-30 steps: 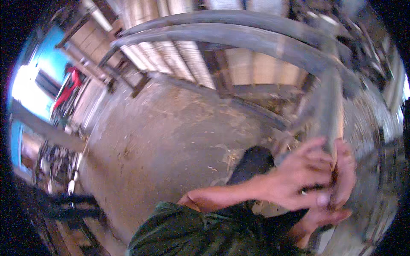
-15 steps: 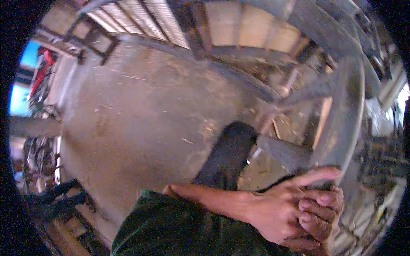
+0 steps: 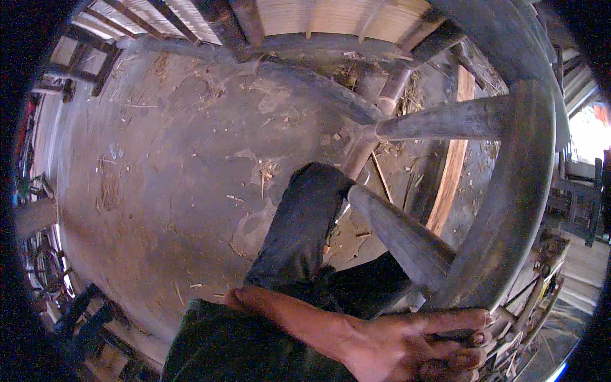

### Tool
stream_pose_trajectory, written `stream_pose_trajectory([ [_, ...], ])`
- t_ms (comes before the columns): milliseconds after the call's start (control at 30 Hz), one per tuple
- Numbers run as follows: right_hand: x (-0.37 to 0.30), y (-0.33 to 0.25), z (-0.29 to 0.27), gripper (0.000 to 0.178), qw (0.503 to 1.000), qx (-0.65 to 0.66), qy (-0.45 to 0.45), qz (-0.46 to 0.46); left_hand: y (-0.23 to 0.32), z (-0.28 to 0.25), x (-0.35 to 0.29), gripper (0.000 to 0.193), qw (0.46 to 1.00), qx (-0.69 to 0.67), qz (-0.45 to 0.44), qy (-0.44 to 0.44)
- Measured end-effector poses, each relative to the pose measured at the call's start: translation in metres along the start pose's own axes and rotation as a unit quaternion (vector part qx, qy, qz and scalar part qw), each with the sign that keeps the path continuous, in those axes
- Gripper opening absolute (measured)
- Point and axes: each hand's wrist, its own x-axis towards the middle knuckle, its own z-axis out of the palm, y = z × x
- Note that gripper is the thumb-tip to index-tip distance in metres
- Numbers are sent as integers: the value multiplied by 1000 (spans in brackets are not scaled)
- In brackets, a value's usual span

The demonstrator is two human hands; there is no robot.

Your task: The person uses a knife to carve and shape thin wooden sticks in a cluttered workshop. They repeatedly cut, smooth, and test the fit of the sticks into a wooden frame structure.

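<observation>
A piece of wooden furniture stands at my right, with a thick curved rail (image 3: 503,210) and tapered round rungs (image 3: 407,239) joined to it. My left forearm reaches across from a dark green sleeve. At the near end of the rail my left hand (image 3: 394,344) has its fingers bent, the uppermost one stretched along the wood. What lies under its palm is hidden. Curled fingers of my right hand (image 3: 439,371) show against the left at the lower edge; the rest of that hand is out of view.
Wood chips and shavings litter the concrete floor (image 3: 178,191). My trousered leg (image 3: 299,216) stretches ahead, beside the furniture's lower joint. A pale timber strip (image 3: 452,178) shows behind the rungs. Slatted furniture (image 3: 344,19) stands at the far side, and more wooden frames (image 3: 579,204) at the far right.
Both hands have come lower in the picture, toward me along the curved rail. The view has turned, so the floor and furniture sit further left and higher.
</observation>
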Motion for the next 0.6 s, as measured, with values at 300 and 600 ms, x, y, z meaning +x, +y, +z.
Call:
stream_pose_trajectory([
  [300, -9, -8, 1, 63, 1000, -7, 6, 19, 1, 2, 4, 43, 987, 104, 46, 113],
  [600, -14, -12, 0, 61, 1000, -6, 4, 17, 8, 10, -7, 31, 981, 62, 35, 183],
])
